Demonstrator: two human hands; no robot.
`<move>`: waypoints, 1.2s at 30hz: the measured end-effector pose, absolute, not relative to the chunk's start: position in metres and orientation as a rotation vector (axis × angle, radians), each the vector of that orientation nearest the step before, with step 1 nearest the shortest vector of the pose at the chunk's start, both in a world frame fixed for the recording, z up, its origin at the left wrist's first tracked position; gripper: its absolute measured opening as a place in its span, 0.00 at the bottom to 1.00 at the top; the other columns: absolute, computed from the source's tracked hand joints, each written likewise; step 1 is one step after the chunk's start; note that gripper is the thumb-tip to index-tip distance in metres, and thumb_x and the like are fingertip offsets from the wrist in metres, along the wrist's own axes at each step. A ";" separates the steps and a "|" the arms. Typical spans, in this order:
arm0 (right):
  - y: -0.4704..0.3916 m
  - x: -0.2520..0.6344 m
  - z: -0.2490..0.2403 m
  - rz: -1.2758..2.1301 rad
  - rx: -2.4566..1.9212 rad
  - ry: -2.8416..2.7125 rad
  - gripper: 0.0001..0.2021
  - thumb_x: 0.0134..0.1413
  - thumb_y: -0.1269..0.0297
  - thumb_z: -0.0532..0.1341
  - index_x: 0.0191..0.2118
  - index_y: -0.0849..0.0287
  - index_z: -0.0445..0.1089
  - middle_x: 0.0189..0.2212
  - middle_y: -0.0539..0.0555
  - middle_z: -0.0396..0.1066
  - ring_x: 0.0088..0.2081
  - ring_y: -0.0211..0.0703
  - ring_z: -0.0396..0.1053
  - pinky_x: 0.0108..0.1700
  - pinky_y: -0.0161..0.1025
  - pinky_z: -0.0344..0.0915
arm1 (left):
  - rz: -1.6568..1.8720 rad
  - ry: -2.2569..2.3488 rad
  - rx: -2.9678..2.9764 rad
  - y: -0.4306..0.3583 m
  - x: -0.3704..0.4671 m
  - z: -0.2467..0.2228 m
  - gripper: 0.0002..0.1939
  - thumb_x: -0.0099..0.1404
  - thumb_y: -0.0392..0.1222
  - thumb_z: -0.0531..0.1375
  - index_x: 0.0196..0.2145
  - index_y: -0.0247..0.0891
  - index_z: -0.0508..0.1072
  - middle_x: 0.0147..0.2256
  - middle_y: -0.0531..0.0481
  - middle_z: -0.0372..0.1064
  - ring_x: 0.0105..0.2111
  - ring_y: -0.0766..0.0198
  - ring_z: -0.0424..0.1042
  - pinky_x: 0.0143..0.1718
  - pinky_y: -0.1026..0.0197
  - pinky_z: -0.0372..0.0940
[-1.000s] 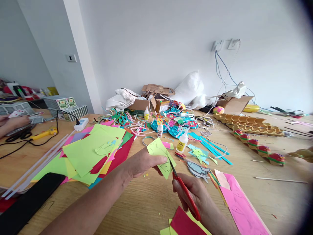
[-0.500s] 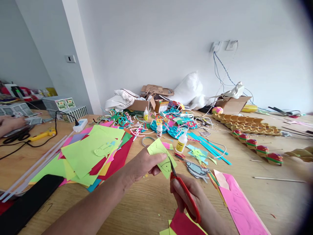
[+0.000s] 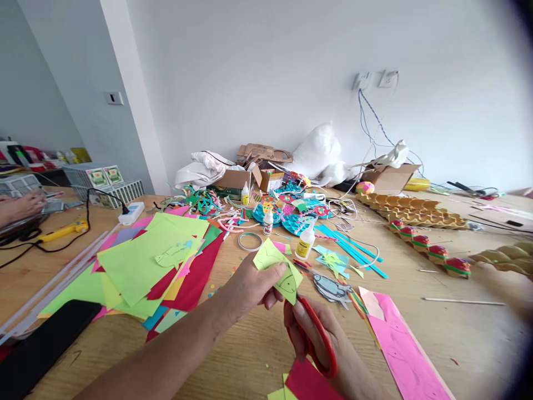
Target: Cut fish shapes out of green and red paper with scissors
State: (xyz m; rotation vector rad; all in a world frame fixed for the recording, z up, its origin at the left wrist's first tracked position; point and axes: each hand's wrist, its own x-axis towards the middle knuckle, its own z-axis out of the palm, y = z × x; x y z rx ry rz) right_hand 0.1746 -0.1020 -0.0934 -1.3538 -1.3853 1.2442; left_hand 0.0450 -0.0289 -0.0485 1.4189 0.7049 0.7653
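The left hand (image 3: 250,286) pinches a lime-green paper scrap with a pencilled fish outline (image 3: 277,269) above the wooden table (image 3: 458,333) — thumb on top. The right hand (image 3: 316,344) grips red-handled scissors (image 3: 312,330), blades at the scrap's lower edge — just beside a grey paper fish cut-out (image 3: 332,287)

From my feed I see a loose stack of coloured paper sheets (image 3: 158,261) lying on the wooden table (image 3: 458,333), with a pink strip (image 3: 400,350) off to the other side and a paper fish cutout (image 3: 331,287) between them. Farther back stand two glue bottles (image 3: 305,242), cardboard boxes (image 3: 237,180) and egg trays (image 3: 412,208). Another person's hand (image 3: 20,205) rests at the far edge near a yellow glue gun (image 3: 62,230).
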 end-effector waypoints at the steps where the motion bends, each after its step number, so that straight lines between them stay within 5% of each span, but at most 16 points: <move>1: -0.102 0.175 -0.094 1.238 -1.355 -1.383 0.23 0.55 0.42 0.45 0.25 0.57 0.60 0.11 0.43 0.56 0.14 0.34 0.50 0.19 0.32 0.48 | 0.771 0.706 1.422 -0.030 0.046 -0.049 0.13 0.58 0.46 0.53 0.22 0.34 0.64 0.14 0.57 0.58 0.11 0.76 0.53 0.12 0.71 0.46; 36: -0.100 0.176 -0.102 1.153 -1.331 -1.398 0.23 0.55 0.42 0.47 0.24 0.58 0.60 0.10 0.43 0.55 0.13 0.32 0.50 0.18 0.31 0.46 | 0.792 0.758 1.501 -0.035 0.050 -0.051 0.14 0.60 0.44 0.49 0.21 0.35 0.62 0.15 0.57 0.56 0.13 0.75 0.53 0.13 0.71 0.49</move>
